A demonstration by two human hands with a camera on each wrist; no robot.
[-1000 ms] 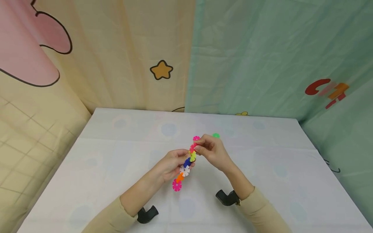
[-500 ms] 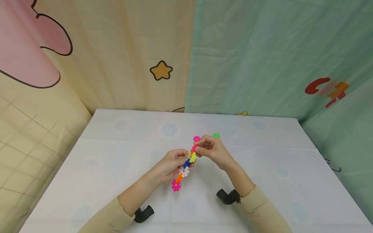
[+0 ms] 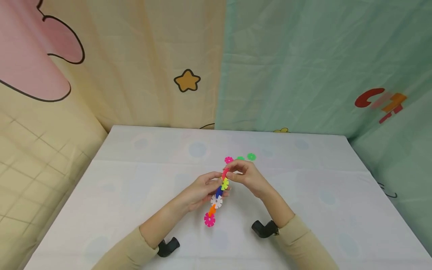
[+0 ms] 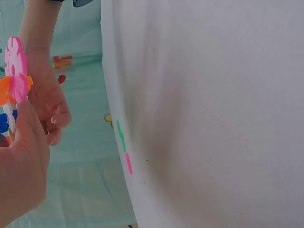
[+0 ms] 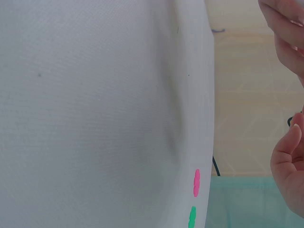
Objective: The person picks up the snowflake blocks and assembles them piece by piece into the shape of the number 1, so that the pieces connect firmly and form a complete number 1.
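A chain of interlocked notched plastic discs (image 3: 216,201) slants between the hands above the table. From its top it runs red, yellow, blue, white, orange and pink. My left hand (image 3: 202,190) grips the chain around the blue and yellow discs. At the upper end, the right hand (image 3: 247,178) pinches the red disc (image 3: 225,173) between thumb and fingers. In the left wrist view, the pink end disc (image 4: 17,69) and the orange disc (image 4: 5,89) stick out above the left hand (image 4: 23,164). The right wrist view shows parts of the hands at its right edge, but not the chain.
Beyond the hands, a loose pink disc (image 3: 228,159) and two green discs (image 3: 251,156) lie on the white-covered table (image 3: 141,180). Black curved wrist mounts (image 3: 264,229) sit by both forearms. Printed curtains (image 3: 152,56) hang behind the table.
The chain's lower end has swung right and slightly down, standing steeper. My right hand has dipped slightly, and a second green disc now shows behind it. Both hands keep their hold.
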